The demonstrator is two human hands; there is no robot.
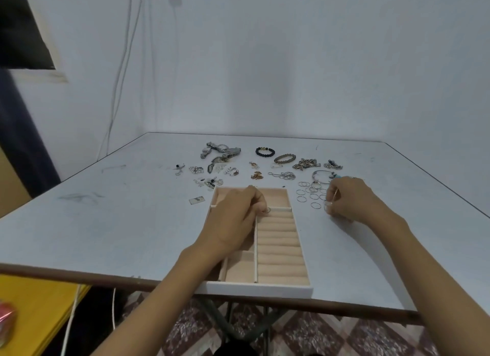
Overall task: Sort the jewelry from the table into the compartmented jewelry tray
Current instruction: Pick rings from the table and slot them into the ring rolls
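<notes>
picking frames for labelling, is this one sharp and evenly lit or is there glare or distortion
Head view: dim, flat bluish light, no glare on the table; the frame edges are stretched by the wide lens; the loose rings, the ring the left hand pinches and the fingers of the right hand look soft.
</notes>
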